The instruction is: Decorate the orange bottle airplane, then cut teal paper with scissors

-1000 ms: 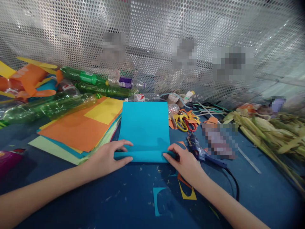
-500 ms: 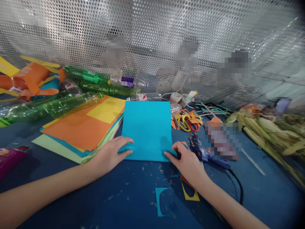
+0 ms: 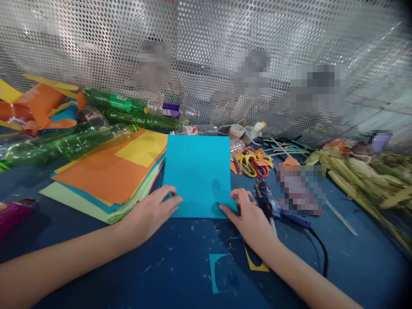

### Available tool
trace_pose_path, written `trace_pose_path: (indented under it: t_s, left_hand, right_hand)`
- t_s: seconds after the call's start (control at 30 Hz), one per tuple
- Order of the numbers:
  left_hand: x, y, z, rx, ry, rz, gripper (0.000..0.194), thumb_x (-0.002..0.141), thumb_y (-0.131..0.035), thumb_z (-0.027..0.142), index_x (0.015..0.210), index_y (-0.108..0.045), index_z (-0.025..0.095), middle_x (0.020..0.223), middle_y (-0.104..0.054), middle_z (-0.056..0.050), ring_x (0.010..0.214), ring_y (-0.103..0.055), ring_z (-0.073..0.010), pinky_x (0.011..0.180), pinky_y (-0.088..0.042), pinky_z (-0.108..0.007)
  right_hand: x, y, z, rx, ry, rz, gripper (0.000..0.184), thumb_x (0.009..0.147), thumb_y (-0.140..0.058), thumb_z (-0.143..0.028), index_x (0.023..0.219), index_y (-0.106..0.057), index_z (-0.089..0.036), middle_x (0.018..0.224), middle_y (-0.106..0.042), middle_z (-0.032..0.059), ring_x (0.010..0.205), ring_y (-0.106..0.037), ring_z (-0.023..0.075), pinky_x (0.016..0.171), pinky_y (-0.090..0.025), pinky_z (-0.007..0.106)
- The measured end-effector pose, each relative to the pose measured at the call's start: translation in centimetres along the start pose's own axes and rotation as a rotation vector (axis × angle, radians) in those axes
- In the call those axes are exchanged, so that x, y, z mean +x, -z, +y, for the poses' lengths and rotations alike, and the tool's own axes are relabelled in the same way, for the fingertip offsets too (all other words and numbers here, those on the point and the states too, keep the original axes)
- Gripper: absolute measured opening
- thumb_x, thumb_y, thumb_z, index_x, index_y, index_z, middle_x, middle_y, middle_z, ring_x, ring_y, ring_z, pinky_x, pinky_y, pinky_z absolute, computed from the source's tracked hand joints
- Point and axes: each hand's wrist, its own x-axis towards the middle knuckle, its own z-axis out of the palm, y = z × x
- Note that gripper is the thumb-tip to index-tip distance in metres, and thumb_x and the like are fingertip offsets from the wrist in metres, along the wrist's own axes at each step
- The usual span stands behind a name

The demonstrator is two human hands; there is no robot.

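Note:
A light blue sheet of paper lies flat on the dark blue table in front of me. My left hand presses its near left corner with fingers stretched flat. At the near right corner, my right hand holds the edge down, thumb and forefinger resting on the paper. Both hands touch only this sheet.
A stack of orange, yellow and green paper lies left of the sheet. Green plastic bottles lie behind it. Scissors, a blue glue gun with its cord, and corn husks are on the right. Paper scraps lie near me. A perforated metal screen stands behind.
One second ago the sheet's near edge was folded up in a narrow strip. That fold is gone and the sheet now lies flat. Both hands shifted slightly toward the sheet's near corners.

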Motion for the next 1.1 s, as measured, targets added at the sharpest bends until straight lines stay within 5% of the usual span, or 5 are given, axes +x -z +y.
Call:
trace_pose_path:
  t_s: [0.13,0.3,0.77,0.9,1.1]
  left_hand:
    - [-0.2,0.5,0.0,0.221,-0.159,-0.008,0.042,0.091,-0.035,0.008,0.126,-0.047,0.029,0.128,-0.046,-0.011,0.118,-0.041,-0.0292,0.091,-0.042,-0.046]
    - [0.6,1.4,0.1,0.22,-0.404,-0.192,0.05,0.088,-0.035,0.003,0.135,-0.038,0.022,0.121,-0.056,-0.01,0.115,-0.046,-0.024,0.093,-0.042,-0.036]
    - [1.1,1.3,0.5,0.09,-0.315,-0.2,0.041,0.089,-0.034,0.01,0.125,-0.051,0.023,0.117,-0.057,-0.011,0.108,-0.052,-0.0266,0.085,-0.046,-0.04]
    - [1.2,1.2,0.6,0.043,-0.336,-0.137,0.036,0.09,-0.037,0.015,0.122,-0.052,0.022,0.115,-0.058,-0.01,0.106,-0.052,-0.0247,0.09,-0.045,-0.04]
    - [1.1,1.0,0.3,0.038,-0.33,-0.164,0.038,0.091,-0.037,0.017,0.125,-0.051,0.022,0.117,-0.057,-0.01,0.107,-0.051,-0.0252,0.093,-0.042,-0.042]
  right_hand:
    - [0.2,0.1,-0.2,-0.053,0.033,-0.001,0.021,0.09,-0.043,-0.042,0.087,-0.038,-0.022,0.051,-0.036,-0.008,0.039,-0.046,0.0136,0.039,-0.026,0.022]
    - [0.1,0.2,-0.2,-0.065,0.083,-0.031,0.021,0.092,-0.041,-0.041,0.082,-0.038,-0.023,0.052,-0.044,-0.0057,0.041,-0.047,0.0139,0.041,-0.029,0.022]
    - [-0.5,1.3,-1.4,-0.29,0.343,0.199,0.017,0.09,-0.049,-0.03,0.094,-0.062,-0.021,0.102,-0.058,0.0125,0.093,-0.053,0.0272,0.079,-0.045,0.044]
    - [-1.1,1.5,-2.2,-0.176,0.654,0.031,0.029,0.091,-0.049,-0.03,0.119,-0.057,-0.031,0.113,-0.059,0.0051,0.109,-0.049,0.0224,0.101,-0.034,0.046]
    - [-0.9,1.2,-2.1,-0.15,0.633,-0.093,0.032,0.093,-0.044,-0.035,0.123,-0.055,-0.035,0.116,-0.058,0.0047,0.114,-0.047,0.0227,0.104,-0.026,0.053]
